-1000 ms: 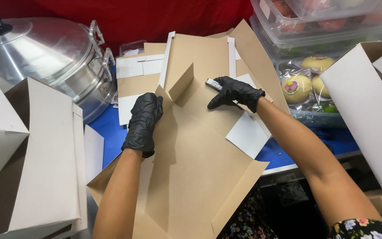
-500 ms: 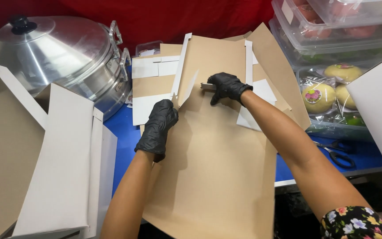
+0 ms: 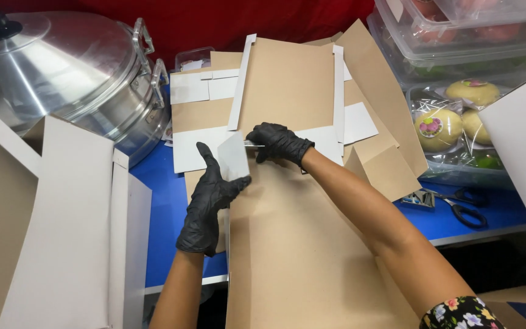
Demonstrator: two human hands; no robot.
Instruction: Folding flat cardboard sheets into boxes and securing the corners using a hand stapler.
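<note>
From the head view, a blue table (image 3: 165, 201) stands before a red cloth wall (image 3: 214, 24). On it lies a flat brown cardboard box blank (image 3: 299, 244), matte and smooth, with white flaps, on top of more such sheets. The left hand (image 3: 211, 201), in a black glove, pinches a small white flap (image 3: 234, 157) between thumb and fingers. The right hand (image 3: 277, 143), also gloved, has its fingers curled narrow on the fold beside this flap. A shiny round metal steamer pot (image 3: 68, 79) is at the left, and black scissors (image 3: 458, 207) at the right.
</note>
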